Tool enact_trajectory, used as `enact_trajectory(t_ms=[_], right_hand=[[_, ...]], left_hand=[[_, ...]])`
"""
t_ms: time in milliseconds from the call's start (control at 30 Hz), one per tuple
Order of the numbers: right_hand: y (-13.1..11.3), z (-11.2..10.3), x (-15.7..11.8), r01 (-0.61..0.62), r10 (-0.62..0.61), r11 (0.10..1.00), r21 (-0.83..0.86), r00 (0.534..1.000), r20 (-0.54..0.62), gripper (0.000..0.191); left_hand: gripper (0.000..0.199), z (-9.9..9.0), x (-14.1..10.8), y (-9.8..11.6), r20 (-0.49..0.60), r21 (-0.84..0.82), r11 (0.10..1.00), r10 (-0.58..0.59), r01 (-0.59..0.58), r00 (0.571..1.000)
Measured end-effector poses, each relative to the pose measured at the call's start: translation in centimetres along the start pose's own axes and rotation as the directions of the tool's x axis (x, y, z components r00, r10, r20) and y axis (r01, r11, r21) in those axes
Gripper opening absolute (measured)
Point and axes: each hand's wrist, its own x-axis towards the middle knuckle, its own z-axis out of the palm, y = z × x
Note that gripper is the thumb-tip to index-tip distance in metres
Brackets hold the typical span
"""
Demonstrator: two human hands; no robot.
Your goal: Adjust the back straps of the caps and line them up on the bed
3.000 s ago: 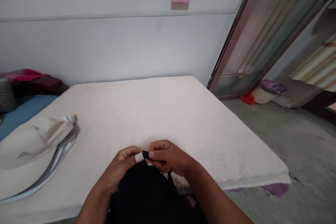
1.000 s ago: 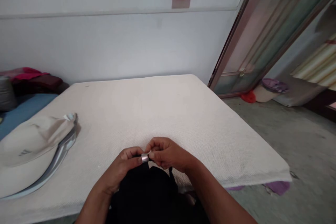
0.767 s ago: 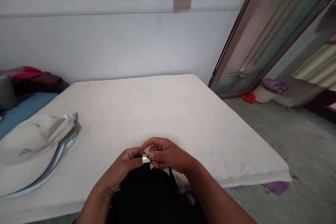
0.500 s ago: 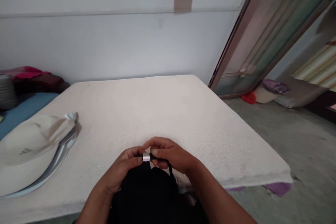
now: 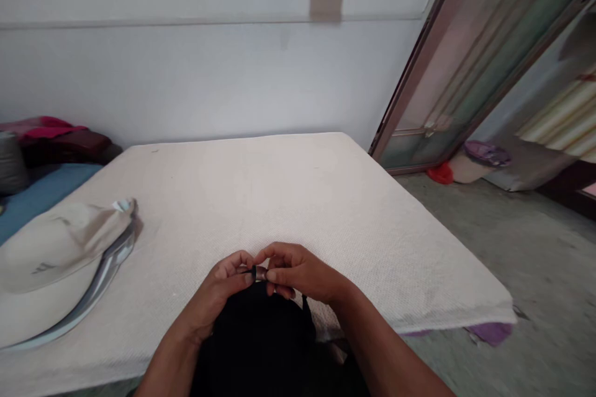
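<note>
A black cloth item point(image 5: 261, 329), apparently a cap, is in front of my body at the bottom of the view. Its narrow black strap carries a small metal buckle point(image 5: 261, 273). My left hand point(image 5: 216, 298) pinches the strap just left of the buckle between thumb and fingers. On the other side, my right hand point(image 5: 310, 276) has its thumb and fingers closed on the buckle, partly covering it. The fingertips of both hands nearly meet above the strap. Much of the black item is too dark to make out.
A white textured cover lies over the bed-like surface point(image 5: 261, 192). Stacked pale caps point(image 5: 56, 254) rest on its left side. Folded cloths point(image 5: 60, 136) are beyond them. At right are a sliding door point(image 5: 419, 80), a bin with a purple liner point(image 5: 484, 155) and a red bag point(image 5: 440, 172).
The buckle has tilted and looks darker, with my right thumb now over its edge. My left fingers have risen slightly. The pink note on the wall is out of view.
</note>
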Motion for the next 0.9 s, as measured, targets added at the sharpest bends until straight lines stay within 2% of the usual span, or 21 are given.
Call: enact_trajectory(t_ms=[67,333,567,633,767,900], right_hand=[[0.0,-0.3,-0.1,-0.016,0.016,1.000,-0.011,1.000,0.004,0.023],[0.0,-1.0,-0.5,-0.107,0.107,0.994,0.007,0.994,-0.025,0.019],[-0.1,-0.1,-0.2,-0.085,0.088,0.994,0.062,0.995,-0.053,0.016],[-0.1,-0.1,-0.1,-0.071,0.075,0.996,0.063,0.994,-0.075,0.017],[0.2,-0.7,-0.3,-0.017,0.021,0.996,0.089,0.999,-0.046,0.020],[0.5,-0.9,-0.4,-0.049,0.052,0.994,0.096,0.998,-0.026,0.016]], left_hand=[[0.004,-0.1,-0.1,0.1,0.017,-0.023,1.000,0.005,-0.005,1.000],[0.008,-1.0,-0.4,0.0,-0.055,-0.031,1.000,0.001,-0.003,0.999],[0.012,-0.3,0.0,-0.1,-0.104,0.104,0.994,-0.021,0.032,0.994],[0.012,-0.1,0.0,0.1,-0.123,0.071,0.997,-0.015,0.024,0.992],[0.009,0.1,-0.3,0.6,-0.075,-0.046,0.999,0.005,-0.009,0.997],[0.009,-0.1,-0.6,0.8,-0.069,-0.109,0.993,0.028,-0.036,0.997]])
